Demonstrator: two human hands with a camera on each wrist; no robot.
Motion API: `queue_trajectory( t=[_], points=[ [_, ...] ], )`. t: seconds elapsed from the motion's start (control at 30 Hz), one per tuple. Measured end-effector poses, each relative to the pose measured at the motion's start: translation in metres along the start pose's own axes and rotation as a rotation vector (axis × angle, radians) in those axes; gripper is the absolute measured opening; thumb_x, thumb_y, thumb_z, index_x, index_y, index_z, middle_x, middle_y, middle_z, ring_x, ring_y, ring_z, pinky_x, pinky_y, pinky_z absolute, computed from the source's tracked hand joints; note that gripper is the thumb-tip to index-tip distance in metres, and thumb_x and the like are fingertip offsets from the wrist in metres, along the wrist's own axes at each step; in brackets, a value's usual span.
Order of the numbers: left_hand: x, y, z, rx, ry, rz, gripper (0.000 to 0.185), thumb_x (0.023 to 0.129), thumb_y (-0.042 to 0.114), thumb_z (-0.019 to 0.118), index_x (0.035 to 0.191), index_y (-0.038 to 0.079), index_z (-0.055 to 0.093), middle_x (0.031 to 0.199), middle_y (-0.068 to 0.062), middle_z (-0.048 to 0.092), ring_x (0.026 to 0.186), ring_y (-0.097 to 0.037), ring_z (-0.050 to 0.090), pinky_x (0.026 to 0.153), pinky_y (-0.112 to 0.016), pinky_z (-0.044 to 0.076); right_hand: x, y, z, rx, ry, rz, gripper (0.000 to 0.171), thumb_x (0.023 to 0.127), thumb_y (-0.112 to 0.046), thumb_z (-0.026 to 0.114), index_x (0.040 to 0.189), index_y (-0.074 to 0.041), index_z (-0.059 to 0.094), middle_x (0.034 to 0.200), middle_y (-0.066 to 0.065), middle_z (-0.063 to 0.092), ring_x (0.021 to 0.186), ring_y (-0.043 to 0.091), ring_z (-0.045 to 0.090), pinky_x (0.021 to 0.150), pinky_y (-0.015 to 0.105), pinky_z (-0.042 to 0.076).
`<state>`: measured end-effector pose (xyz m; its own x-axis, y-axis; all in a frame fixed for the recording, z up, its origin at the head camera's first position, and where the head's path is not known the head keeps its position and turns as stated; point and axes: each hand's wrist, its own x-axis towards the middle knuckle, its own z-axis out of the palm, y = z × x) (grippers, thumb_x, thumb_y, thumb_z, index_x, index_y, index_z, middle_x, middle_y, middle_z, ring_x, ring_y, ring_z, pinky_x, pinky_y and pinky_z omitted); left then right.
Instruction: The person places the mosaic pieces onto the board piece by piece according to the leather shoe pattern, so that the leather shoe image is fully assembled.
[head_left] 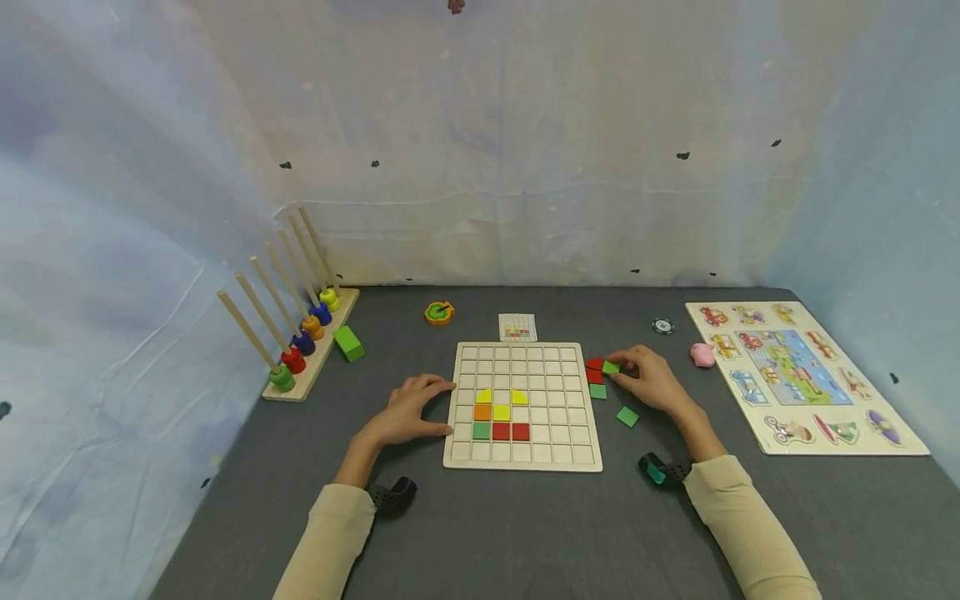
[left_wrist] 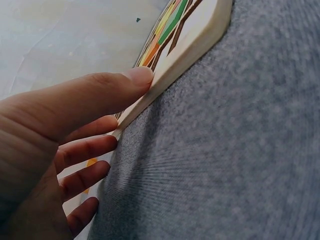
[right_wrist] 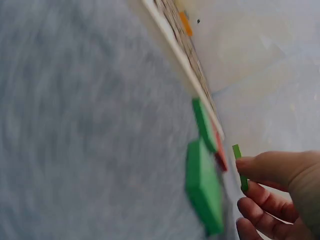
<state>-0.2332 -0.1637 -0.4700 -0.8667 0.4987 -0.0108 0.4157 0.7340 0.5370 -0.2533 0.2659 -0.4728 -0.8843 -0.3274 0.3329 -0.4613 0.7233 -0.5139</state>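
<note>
Dark grey tabletop [head_left: 525, 533] against a mottled pale cloth backdrop [head_left: 525, 167]. Right hand [head_left: 651, 379]: thumb and finger pinch a thin green square tile [head_left: 611, 367] at the right of the board. Left hand [head_left: 405, 412]: thumb and fingers spread, resting against the left edge of a square pale wooden grid board [head_left: 558, 400]; it holds no tile.

Just right of the board lie red tiles [head_left: 595, 377] and a green tile [head_left: 597, 392]; another loose green tile [head_left: 627, 417] is nearer the person. Yellow, orange, green and red pieces occupy some cells. Small printed pattern card [head_left: 517, 327] beyond the far edge.

Step, as judged: picking up a tile for the pattern. Next move seems to call for a carry leftward and squaring with a vacant cell, board kept steady.

Farther out: wooden peg stacker [head_left: 318, 354] left, cream picture puzzle [head_left: 870, 450] right.
</note>
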Motion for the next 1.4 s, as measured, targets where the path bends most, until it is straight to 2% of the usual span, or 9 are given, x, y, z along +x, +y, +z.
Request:
queue_trajectory(
  t=[0.17,0.23,0.47,0.63,0.87,1.13,1.4],
  points=[
    [0.0,0.001,-0.001,-0.002,0.003,0.002,0.071,0.075,0.044,0.075,0.136,0.018,0.049,0.133,-0.006,0.044,0.12,-0.029,0.036,0.093,-0.058,0.025,0.003,-0.019,0.0,0.075,-0.019,-0.003,0.028,0.084,-0.01,0.068,0.112,-0.003,0.066,0.097,0.01,0.058,0.084,0.024,0.056,0.068,0.034,0.048],
    [0.0,0.001,-0.001,-0.003,0.006,0.002,0.071,0.075,0.044,0.075,0.136,0.018,0.049,0.133,-0.006,0.044,0.12,-0.029,0.036,0.093,-0.058,0.025,0.003,-0.03,0.002,0.112,-0.032,-0.029,0.029,0.084,-0.01,0.068,0.112,-0.003,0.066,0.098,0.01,0.059,0.084,0.022,0.057,0.067,0.033,0.049],
    [0.0,0.0,0.0,0.006,0.0,0.001,0.07,0.076,0.043,0.075,0.136,0.019,0.048,0.133,-0.006,0.044,0.12,-0.029,0.036,0.093,-0.057,0.025,0.0,-0.064,0.017,0.204,-0.081,-0.151,0.03,0.083,-0.007,0.069,0.112,-0.001,0.065,0.097,0.009,0.059,0.081,0.023,0.056,0.067,0.04,0.048],
    [-0.001,0.0,-0.001,0.007,-0.006,-0.003,0.07,0.076,0.042,0.075,0.137,0.018,0.048,0.134,-0.006,0.043,0.12,-0.028,0.036,0.094,-0.057,0.024,-0.007,-0.082,0.032,0.28,-0.157,-0.194,0.029,0.081,-0.006,0.07,0.11,-0.001,0.066,0.097,0.009,0.06,0.081,0.023,0.056,0.068,0.036,0.048],
    [-0.001,0.001,0.0,0.003,-0.009,-0.003,0.07,0.077,0.042,0.074,0.137,0.019,0.047,0.134,-0.006,0.043,0.121,-0.028,0.035,0.096,-0.057,0.024,-0.014,-0.09,0.046,0.282,-0.247,-0.244,0.029,0.083,-0.011,0.071,0.111,-0.004,0.066,0.098,0.005,0.06,0.077,0.016,0.052,0.065,0.024,0.043],
    [-0.001,0.0,-0.001,-0.001,-0.002,-0.004,0.07,0.076,0.042,0.075,0.137,0.019,0.048,0.134,-0.006,0.044,0.121,-0.028,0.035,0.095,-0.057,0.024,-0.016,-0.092,0.051,0.247,-0.269,-0.277,0.027,0.08,-0.014,0.074,0.106,-0.008,0.069,0.1,0.002,0.064,0.09,0.015,0.054,0.076,0.028,0.043],
    [0.0,0.0,0.0,0.0,-0.007,-0.011,0.071,0.076,0.042,0.075,0.137,0.019,0.047,0.134,-0.006,0.043,0.122,-0.028,0.035,0.097,-0.057,0.023,-0.018,-0.091,0.051,0.255,-0.247,-0.286,0.026,0.08,-0.013,0.074,0.105,-0.007,0.069,0.098,0.004,0.062,0.087,0.016,0.053,0.073,0.027,0.042]
  ],
)
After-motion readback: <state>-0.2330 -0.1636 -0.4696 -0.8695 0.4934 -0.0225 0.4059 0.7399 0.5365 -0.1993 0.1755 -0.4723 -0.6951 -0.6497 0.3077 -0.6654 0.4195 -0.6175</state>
